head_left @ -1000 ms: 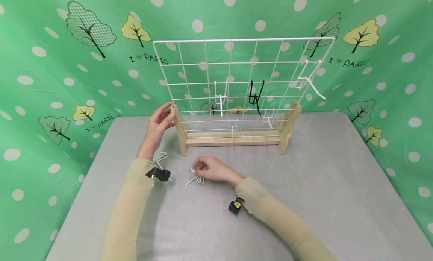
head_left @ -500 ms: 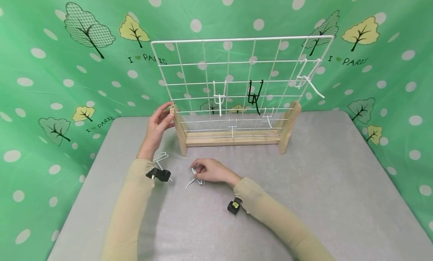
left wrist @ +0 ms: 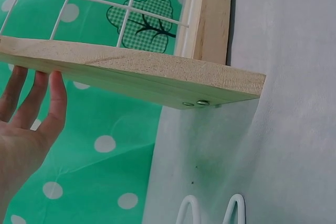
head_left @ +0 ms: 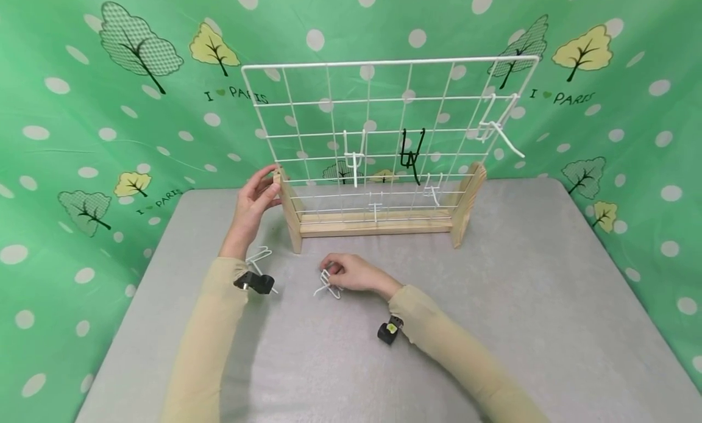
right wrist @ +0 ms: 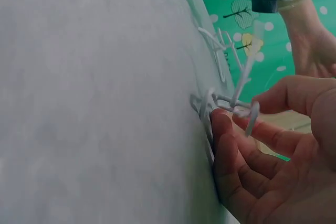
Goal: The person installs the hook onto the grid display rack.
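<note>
In the head view my left hand (head_left: 253, 203) touches the left wooden upright (head_left: 289, 219) of a stand that carries a white wire grid (head_left: 386, 99). The left wrist view has the fingertips (left wrist: 55, 80) pressing the upright's outer face (left wrist: 121, 80), gently bent. My right hand (head_left: 356, 273) pinches a white wire hook (head_left: 331, 286) between thumb and fingers, low over the table in front of the stand. Close up in the right wrist view, the hook's prong (right wrist: 248, 69) points upward and its wire loops sit at the fingertips. A second white hook (head_left: 259, 257) lies partly behind my left wrist.
Several hooks hang on the grid: a black one (head_left: 410, 158) near the middle, a white one (head_left: 354, 162) left of it and a large white one (head_left: 496, 129) at the right edge. A grey table (head_left: 537, 301) is backed by a green dotted curtain (head_left: 647, 167).
My right hand has shifted slightly to the right with the hook, which has turned in the fingers. The left hand keeps its place at the upright.
</note>
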Tool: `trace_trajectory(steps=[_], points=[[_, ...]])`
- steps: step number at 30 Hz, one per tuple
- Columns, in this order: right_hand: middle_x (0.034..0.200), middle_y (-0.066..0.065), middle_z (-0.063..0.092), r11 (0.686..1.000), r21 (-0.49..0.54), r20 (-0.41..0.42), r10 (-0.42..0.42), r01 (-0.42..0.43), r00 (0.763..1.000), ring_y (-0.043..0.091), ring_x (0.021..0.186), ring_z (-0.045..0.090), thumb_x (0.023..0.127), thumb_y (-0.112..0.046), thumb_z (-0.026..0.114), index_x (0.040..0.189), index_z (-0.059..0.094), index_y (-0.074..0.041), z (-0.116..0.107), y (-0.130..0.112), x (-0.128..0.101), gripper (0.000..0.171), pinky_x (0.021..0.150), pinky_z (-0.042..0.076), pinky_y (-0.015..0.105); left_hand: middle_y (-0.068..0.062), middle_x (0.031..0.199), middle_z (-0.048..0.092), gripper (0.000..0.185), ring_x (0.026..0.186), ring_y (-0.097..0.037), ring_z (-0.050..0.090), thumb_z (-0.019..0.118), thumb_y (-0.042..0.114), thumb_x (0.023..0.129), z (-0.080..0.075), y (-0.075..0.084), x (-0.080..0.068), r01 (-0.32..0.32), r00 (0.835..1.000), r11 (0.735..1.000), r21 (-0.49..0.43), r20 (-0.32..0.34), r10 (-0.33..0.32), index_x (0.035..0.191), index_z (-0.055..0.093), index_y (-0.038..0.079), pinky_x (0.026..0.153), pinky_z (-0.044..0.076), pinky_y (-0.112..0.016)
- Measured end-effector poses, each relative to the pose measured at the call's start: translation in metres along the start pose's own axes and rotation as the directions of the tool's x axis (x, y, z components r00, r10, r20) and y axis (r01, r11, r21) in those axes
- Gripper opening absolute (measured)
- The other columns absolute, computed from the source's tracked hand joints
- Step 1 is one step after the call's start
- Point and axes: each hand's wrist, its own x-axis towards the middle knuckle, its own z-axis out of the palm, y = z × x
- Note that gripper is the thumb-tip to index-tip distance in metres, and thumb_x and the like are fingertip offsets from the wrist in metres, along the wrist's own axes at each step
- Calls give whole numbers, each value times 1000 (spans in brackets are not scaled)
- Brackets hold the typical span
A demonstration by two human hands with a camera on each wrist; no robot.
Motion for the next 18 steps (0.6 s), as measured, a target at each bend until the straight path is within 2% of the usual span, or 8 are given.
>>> trace_trajectory(steps=[5, 13, 18], points=[[89, 4, 65, 1000, -3, 6, 12, -12, 1000, 8, 72, 55, 89, 2, 61, 111, 64, -1, -7, 5, -5, 22, 60, 47, 17, -3, 116, 62, 39, 112, -20, 55, 57, 14, 98, 1, 1, 0, 2, 1000, 1000, 1, -3, -2, 137, 54, 12, 81, 55, -31], [80, 0, 60, 1000, -8, -18, -13, 13, 1000, 7, 72, 54, 86, -2, 66, 94, 64, -1, -19, 11, -15, 8, 64, 47, 18, -3, 115, 63, 40, 112, -20, 55, 56, 12, 98, 2, 1, 0, 8, 1000, 1000, -3, -13, -8, 138, 52, 7, 81, 55, -30], [74, -1, 54, 1000, -12, 4, -7, 7, 1000, 8, 67, 49, 83, -2, 69, 90, 62, -4, -28, 15, -22, 10, 60, 43, 20, -3, 115, 63, 39, 112, -21, 55, 56, 11, 98, 1, 2, 0, 9, 1000, 1000, -8, -13, -9, 137, 53, 9, 82, 55, -29]])
